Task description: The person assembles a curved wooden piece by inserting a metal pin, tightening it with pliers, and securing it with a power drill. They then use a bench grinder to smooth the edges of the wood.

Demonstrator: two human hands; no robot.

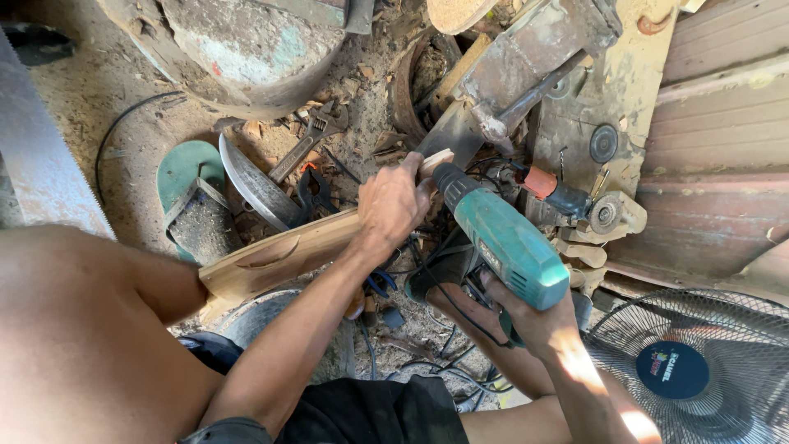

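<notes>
Head view, looking straight down: the drill bit is hidden behind the left hand (393, 204), and the tangle of black cables below is hard to sort out. That left hand is closed around the far end of the curved wooden piece (292, 251), which slants up from the knee. The right hand (532, 322) is wrapped tight on the grip of the teal power drill (501, 238), nose at the wood's end. A fan (699, 370) is cut off lower right.
</notes>
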